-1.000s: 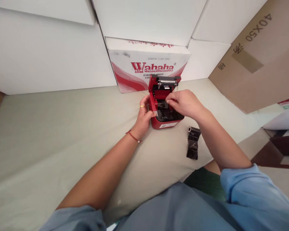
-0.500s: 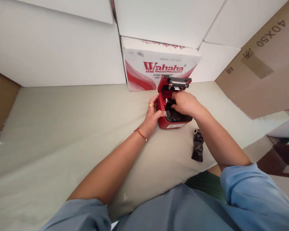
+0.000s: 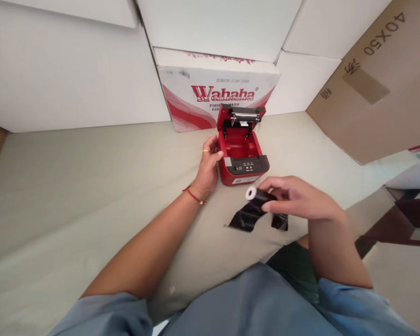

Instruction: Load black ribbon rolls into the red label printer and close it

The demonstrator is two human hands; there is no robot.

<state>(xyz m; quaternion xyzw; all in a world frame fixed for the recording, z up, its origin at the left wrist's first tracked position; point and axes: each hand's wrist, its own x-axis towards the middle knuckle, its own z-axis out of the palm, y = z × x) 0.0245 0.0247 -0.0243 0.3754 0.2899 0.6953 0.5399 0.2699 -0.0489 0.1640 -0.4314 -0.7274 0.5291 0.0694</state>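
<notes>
Largest among the writing is "Wahaha®", in red on the carton (image 3: 196,105) just beyond the printer (image 3: 248,165); under it "PURI…", "…ATER" and "FOR" show, the rest hidden by the printer's raised lid (image 3: 245,116). The stamped code above is too blurred to read. The brown box (image 3: 378,84), beyond and right of the printer, reads "40X50" with dark characters and a strip of tape. The printer's white front label (image 3: 245,179) is too small to read.

The roll (image 3: 264,198) is held on the near side of the printer, its white core end facing left, its long axis running rightward into the right hand (image 3: 297,198). Thumb and fingers there are closed round it, parted by its thickness. Its loose black tail (image 3: 243,219) slants down and left. Another black strip (image 3: 280,223) shows below that hand.

The left hand (image 3: 208,168) rests against the printer's left wall, thumb and fingers loosely apart. The printer's red bay (image 3: 242,148) is uncovered. White boxes (image 3: 77,70) line the far side, past the printer.
</notes>
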